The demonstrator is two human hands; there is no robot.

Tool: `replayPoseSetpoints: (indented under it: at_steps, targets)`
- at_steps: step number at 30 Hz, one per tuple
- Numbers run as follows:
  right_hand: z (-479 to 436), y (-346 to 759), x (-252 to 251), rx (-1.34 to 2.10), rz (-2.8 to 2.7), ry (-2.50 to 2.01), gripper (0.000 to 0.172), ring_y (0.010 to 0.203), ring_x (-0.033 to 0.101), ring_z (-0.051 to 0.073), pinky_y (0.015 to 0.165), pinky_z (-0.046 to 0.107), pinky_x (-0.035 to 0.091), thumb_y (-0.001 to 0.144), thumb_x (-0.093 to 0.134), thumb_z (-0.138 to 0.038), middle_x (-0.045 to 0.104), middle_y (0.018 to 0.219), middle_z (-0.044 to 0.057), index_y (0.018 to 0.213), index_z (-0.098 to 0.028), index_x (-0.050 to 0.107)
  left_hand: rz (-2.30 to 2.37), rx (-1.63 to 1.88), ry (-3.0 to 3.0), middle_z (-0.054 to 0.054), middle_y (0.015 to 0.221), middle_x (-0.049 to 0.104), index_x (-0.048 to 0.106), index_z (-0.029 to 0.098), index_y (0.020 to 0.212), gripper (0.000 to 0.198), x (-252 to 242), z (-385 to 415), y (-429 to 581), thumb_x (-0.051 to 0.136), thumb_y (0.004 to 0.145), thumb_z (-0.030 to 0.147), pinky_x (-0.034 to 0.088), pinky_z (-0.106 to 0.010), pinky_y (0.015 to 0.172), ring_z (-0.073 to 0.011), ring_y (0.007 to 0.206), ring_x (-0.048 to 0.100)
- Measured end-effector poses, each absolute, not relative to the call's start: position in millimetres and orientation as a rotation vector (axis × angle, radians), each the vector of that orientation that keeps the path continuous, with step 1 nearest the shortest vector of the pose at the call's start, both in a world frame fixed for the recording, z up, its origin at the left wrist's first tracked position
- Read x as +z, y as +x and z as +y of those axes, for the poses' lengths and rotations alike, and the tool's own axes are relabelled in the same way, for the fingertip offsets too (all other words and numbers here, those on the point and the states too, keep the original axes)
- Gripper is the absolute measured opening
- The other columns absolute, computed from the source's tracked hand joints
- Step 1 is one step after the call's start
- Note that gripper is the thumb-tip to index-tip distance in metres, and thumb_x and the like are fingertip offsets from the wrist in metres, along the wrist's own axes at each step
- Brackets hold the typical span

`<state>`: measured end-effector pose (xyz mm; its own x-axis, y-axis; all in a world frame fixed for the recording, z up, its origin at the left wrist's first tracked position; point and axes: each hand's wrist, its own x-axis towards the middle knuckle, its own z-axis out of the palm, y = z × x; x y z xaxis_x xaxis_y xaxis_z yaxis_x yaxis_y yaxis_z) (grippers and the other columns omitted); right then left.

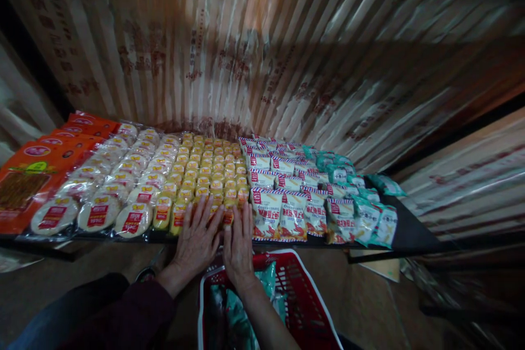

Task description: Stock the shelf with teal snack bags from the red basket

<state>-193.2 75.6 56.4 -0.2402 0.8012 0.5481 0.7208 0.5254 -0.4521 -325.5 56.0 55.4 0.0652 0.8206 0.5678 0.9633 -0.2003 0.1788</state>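
My left hand (199,239) lies with its fingers stretched against the front of the rows of small yellow-wrapped snacks (207,167). Beside it, my right hand (238,246) touches the same snacks at their right edge, fingers straight and close to the neighbouring bags. Neither hand is gripping anything. Left of the yellow rows are round white cakes in clear wrap (133,220). On the right stand white bags with red print (292,213). My hands cover part of the front yellow row.
Orange packets (45,161) fill the shelf's left end; teal packets (365,219) are toward its right. The dark shelf (410,227) narrows at the right. Below my right arm stands a red basket with a white rim (301,270), holding teal packets. Printed sheeting (229,49) hangs behind.
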Motion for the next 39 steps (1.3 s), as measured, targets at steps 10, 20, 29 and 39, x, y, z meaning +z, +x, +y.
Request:
replayPoseSetpoints:
  at_steps: [10,20,29,39]
  targets:
    - [50,-162,55,-0.042,-2.076,-1.245,0.047,0.136,0.034,0.028,0.103,0.053,0.042,0.089,0.043,-0.011,0.037,0.147,0.014,0.135,-0.022,0.046,-1.721,-0.81,-2.17,-0.012,0.153,0.028,0.039,0.027,0.142,0.063,55,56,-312,0.057,0.083,0.043,0.007,-0.052,0.115,-0.0296,0.144,0.013]
    - [59,-165,65,-0.006,-2.11,-1.426,0.043,0.124,0.05,0.03,0.095,0.047,0.05,0.087,0.046,-0.011,0.048,0.139,0.017,0.127,-0.018,0.056,-1.714,-0.786,-2.24,-0.015,0.152,0.028,0.041,0.025,0.141,0.068,53,61,-307,0.06,0.08,0.048,0.011,-0.053,0.115,-0.0315,0.143,0.018]
    - [63,-170,70,0.13,-2.003,-1.411,0.043,0.13,0.044,0.026,0.101,0.044,0.047,0.087,0.043,-0.011,0.042,0.143,0.016,0.127,-0.018,0.056,-1.71,-0.831,-2.202,-0.016,0.149,0.034,0.049,0.023,0.135,0.056,53,62,-305,0.056,0.084,0.045,0.015,-0.053,0.114,-0.0311,0.143,0.017]
    - [78,-167,79,0.239,-1.935,-1.312,0.039,0.122,0.053,0.022,0.103,0.04,0.046,0.091,0.039,-0.016,0.055,0.132,0.016,0.125,-0.015,0.058,-1.714,-0.808,-2.16,-0.012,0.149,0.034,0.051,0.024,0.133,0.052,57,69,-300,0.061,0.082,0.029,0.015,-0.053,0.115,-0.0312,0.142,0.018]
